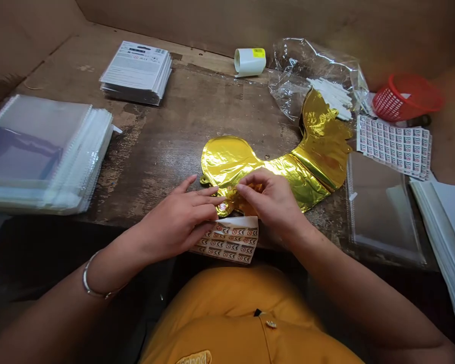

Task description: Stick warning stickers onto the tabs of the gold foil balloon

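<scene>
A shiny gold foil balloon, flat and uninflated, lies across the table's front. My left hand has its fingers spread over the balloon's lower left edge. Its thumb rests on a sheet of small CE-mark stickers, which sticks out past the table's front edge below that hand; how it is gripped underneath is hidden. Close by, my right hand has thumb and index finger pinched together just above the foil. Anything between those fingertips is too small to make out.
At left lies a stack of clear plastic sleeves; behind it, packaged cards. A label roll, clear bag with white sticks, red basket, more sticker sheets, a clear sleeve and white papers stand beyond and right.
</scene>
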Action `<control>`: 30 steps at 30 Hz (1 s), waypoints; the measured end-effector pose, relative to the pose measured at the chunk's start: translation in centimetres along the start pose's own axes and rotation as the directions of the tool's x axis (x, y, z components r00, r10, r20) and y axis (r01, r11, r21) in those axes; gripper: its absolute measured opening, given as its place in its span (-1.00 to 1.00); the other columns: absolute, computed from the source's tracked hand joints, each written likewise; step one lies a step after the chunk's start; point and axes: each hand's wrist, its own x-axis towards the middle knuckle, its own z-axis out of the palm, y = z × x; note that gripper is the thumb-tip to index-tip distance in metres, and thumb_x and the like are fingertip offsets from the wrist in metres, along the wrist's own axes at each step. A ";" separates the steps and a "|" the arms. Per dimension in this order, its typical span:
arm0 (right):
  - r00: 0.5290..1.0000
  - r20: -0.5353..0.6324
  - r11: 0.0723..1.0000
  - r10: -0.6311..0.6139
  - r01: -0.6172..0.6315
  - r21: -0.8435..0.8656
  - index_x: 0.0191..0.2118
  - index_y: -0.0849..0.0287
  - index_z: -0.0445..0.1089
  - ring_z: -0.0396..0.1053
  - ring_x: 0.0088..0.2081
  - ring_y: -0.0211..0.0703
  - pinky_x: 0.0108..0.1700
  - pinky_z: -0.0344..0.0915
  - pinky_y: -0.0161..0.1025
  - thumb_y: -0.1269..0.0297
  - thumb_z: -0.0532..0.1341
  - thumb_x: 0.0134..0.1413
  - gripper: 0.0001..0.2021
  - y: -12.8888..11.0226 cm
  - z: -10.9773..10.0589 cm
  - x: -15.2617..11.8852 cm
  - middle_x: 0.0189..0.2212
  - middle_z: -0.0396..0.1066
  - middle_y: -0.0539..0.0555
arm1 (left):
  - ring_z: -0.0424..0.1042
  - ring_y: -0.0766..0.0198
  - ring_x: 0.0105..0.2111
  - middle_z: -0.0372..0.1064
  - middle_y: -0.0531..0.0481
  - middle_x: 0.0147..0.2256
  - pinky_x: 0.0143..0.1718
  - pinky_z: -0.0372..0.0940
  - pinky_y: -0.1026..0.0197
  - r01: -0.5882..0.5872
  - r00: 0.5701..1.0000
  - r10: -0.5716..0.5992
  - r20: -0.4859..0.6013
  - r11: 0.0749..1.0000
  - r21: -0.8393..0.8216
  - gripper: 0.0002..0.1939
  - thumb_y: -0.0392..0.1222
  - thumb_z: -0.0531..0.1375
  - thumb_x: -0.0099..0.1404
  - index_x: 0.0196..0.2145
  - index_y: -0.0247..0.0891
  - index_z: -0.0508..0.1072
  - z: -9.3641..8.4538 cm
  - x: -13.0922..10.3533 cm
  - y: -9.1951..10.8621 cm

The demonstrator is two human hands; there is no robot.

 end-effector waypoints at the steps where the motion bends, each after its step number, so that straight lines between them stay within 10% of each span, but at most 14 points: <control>1: 1.000 0.020 0.999 -0.008 0.009 -0.034 -0.47 0.19 0.43 0.33 -0.40 -0.22 -0.32 0.28 -0.21 0.33 0.26 0.01 -0.91 0.2 0.5 0.0 -0.45 0.41 0.02 | 0.26 0.19 0.20 0.42 0.01 0.07 0.32 -0.21 -0.10 -0.004 1.000 0.004 0.014 1.000 -0.016 -0.91 -0.29 0.10 0.34 -0.26 -0.19 0.40 0.3 0.0 -0.3; 30: 0.989 -0.072 0.923 -0.130 0.094 -0.374 -0.50 0.17 0.42 0.29 -0.27 -0.12 -0.18 0.20 -0.16 0.36 0.26 0.03 -0.88 0.6 2.0 -1.6 -0.45 0.42 0.03 | 0.27 0.15 0.19 0.39 -0.02 0.10 0.33 -0.26 -0.14 0.027 0.997 -0.020 0.070 0.995 -0.099 -0.90 -0.31 0.10 0.31 -0.26 -0.20 0.40 0.8 -0.1 -0.9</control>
